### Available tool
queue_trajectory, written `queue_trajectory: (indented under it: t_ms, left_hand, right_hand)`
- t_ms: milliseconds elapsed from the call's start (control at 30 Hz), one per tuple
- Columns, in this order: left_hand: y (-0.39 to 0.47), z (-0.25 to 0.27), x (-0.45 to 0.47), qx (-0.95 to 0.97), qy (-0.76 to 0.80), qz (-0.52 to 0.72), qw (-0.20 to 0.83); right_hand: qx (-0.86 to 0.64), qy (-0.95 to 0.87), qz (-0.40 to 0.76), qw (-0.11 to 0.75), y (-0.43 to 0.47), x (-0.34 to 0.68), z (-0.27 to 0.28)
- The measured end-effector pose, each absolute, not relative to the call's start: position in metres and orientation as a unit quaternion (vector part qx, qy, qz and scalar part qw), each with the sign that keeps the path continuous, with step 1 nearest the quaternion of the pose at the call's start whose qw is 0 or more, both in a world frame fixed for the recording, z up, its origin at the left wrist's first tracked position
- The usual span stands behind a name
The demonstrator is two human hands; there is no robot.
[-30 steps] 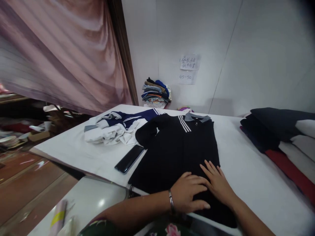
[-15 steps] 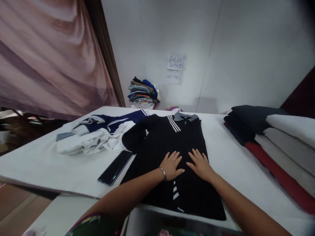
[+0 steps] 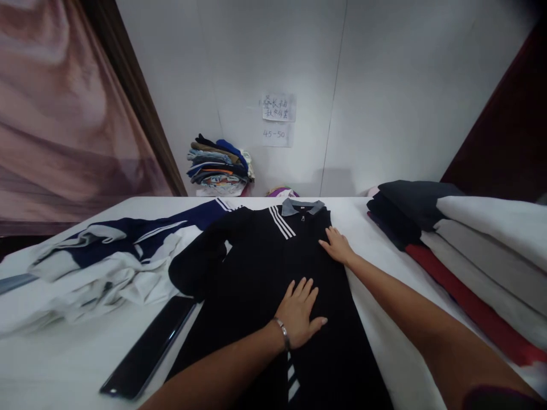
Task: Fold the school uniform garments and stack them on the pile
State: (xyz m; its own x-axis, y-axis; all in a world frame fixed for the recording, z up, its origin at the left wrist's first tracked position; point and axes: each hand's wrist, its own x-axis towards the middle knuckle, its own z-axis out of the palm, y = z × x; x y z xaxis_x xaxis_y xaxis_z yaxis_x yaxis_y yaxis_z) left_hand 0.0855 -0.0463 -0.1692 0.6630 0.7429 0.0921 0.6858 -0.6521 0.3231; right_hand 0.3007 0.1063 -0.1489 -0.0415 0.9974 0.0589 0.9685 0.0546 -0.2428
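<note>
A black garment (image 3: 252, 273) with a grey collar and white shoulder stripes lies spread on the white table. My left hand (image 3: 299, 313), with a bracelet on the wrist, rests flat on its middle, fingers spread. Higher up, my right hand (image 3: 337, 245) touches the garment's right edge below the collar, its fingers extended. One puffed black sleeve (image 3: 196, 262) lies out to the left. A flat dark glossy board (image 3: 149, 347) sits beside the garment's left edge. The garment's lower part is partly hidden by my left forearm.
Crumpled navy and white clothing (image 3: 128, 267) lies at the left. Folded garments (image 3: 478, 245) in grey, white and red are stacked at the right. Another clothes pile (image 3: 220, 165) stands by the back wall, below handwritten paper signs (image 3: 278, 108). A pink curtain (image 3: 64, 125) hangs at left.
My right hand has slid up the garment toward its shoulder edge. My left hand stays flat on the middle. The view has moved closer over the table.
</note>
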Motion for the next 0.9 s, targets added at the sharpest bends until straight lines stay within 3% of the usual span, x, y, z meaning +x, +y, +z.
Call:
queue_trajectory:
  t_ms: [267,533,900]
  left_hand:
    - [-0.046,-0.175,0.081,0.902,0.39,0.12,0.14]
    - [-0.045,-0.182,0.081,0.905,0.381,0.116,0.15]
    - [-0.045,-0.177,0.082,0.903,0.387,0.101,0.158]
  right_hand:
    - [-0.707,-0.705,0.021,0.049,0.204,0.284,-0.143]
    - [-0.685,-0.724,0.08,-0.002,0.252,0.271,-0.171]
    - [-0.729,-0.679,0.009,0.086,0.238,0.277,-0.174]
